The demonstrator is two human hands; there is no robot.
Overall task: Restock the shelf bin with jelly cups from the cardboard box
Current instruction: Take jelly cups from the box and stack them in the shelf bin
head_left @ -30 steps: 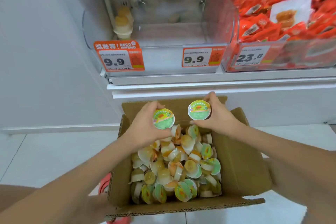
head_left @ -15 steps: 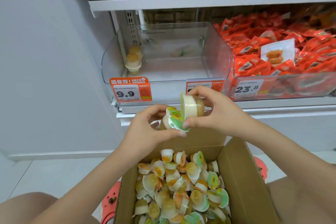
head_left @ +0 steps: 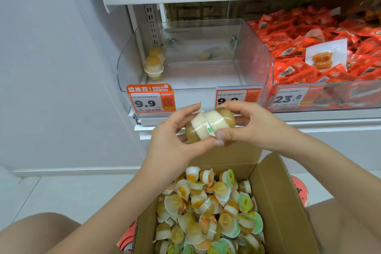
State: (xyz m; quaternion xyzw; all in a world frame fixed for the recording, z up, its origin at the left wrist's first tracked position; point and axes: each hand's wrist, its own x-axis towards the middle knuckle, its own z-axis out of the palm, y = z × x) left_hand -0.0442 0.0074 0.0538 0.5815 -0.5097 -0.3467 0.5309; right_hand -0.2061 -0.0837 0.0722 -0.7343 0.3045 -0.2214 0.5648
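Two jelly cups are pressed lid to lid in front of the shelf edge. My left hand (head_left: 175, 142) grips the left jelly cup (head_left: 194, 131), my right hand (head_left: 247, 128) grips the right jelly cup (head_left: 223, 118). Below them the open cardboard box (head_left: 276, 198) holds several loose jelly cups (head_left: 208, 206) with green and orange lids. The clear shelf bin (head_left: 255, 57) stands above, nearly bare: a small stack of jelly cups (head_left: 153, 64) sits in its front left corner and one or two more lie near the back.
A neighbouring clear bin (head_left: 321, 97) to the right is full of red snack packets (head_left: 309, 51). Price tags reading 9.9 (head_left: 151, 99) and 23.8 hang along the shelf front. A white wall lies to the left. My knees and pink shoes (head_left: 299, 189) flank the box.
Both hands lifted a cup each out of the box, rose toward the shelf edge and brought the two cups together lid to lid. The view tilted upward.
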